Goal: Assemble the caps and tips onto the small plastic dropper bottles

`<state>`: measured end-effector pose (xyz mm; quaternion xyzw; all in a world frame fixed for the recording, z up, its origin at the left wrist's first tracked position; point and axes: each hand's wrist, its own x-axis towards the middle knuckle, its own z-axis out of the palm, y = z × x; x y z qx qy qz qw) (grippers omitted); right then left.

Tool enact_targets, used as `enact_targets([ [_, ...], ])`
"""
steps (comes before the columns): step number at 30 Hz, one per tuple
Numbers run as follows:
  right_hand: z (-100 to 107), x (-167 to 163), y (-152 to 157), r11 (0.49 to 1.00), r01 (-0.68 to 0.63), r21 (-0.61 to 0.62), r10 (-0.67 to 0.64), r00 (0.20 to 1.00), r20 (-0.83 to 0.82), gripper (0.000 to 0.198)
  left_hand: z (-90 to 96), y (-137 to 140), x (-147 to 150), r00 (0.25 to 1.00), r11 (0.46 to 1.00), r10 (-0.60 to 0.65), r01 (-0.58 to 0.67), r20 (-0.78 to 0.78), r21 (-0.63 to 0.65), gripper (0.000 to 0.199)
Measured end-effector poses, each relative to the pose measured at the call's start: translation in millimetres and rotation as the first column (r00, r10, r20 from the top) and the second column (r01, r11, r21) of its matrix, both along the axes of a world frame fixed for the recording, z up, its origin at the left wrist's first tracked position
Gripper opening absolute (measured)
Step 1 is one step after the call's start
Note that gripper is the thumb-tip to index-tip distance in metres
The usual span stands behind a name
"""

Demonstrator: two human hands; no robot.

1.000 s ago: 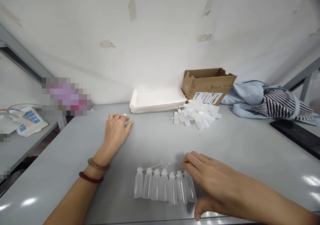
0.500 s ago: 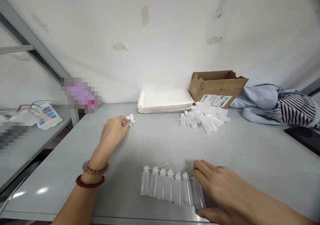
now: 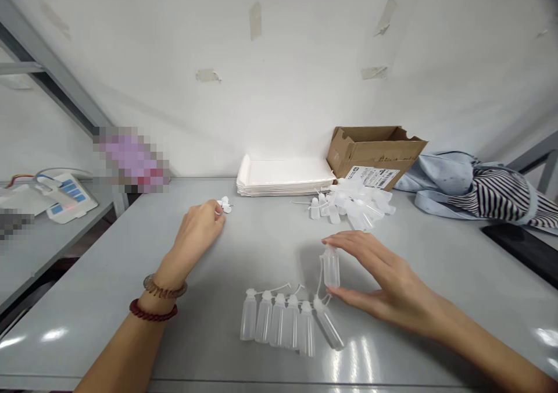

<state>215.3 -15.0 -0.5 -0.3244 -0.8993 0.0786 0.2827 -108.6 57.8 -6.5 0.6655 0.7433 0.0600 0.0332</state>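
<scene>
While our right hand (image 3: 383,279) lifts one small bottle (image 3: 331,267) off the grey table (image 3: 436,253), our left hand (image 3: 198,233) pinches a tiny white cap (image 3: 225,204).
Thumb below and fingers above, we hold that bottle by its ends just behind the row of bottles (image 3: 285,325); translucent soft plastic, it looks featherlight, squeezable and slick, best gripped round its cylindrical body.
</scene>
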Motion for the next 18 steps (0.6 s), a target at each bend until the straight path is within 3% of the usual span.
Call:
enact_targets([
  [3,-6.7,-2.2,4.8,0.997,-0.023,0.068,0.027,0.998,-0.049,0.056,0.6,0.0,-2.3,1.000,1.000,0.025,-0.025,-0.010,0.012,0.036],
  [12,-9.7,-4.2,10.7,0.988,-0.038,0.147,0.057,0.990,-0.128,0.065,-6.3,6.0,-7.6,0.997,0.999,-0.035,0.035,0.071,0.004,0.027],
  [15,-8.6,-5.9,9.7,0.996,-0.029,0.081,0.044,0.981,-0.189,0.066,-6.9,6.5,-7.4,0.992,0.998,-0.055,0.054,0.111,0.014,0.026],
  [18,-7.5,-6.7,6.5,0.996,-0.015,-0.089,-0.009,0.965,-0.261,0.066,-5.3,5.8,-2.8,0.986,0.998,-0.059,0.053,0.155,0.042,0.026],
])
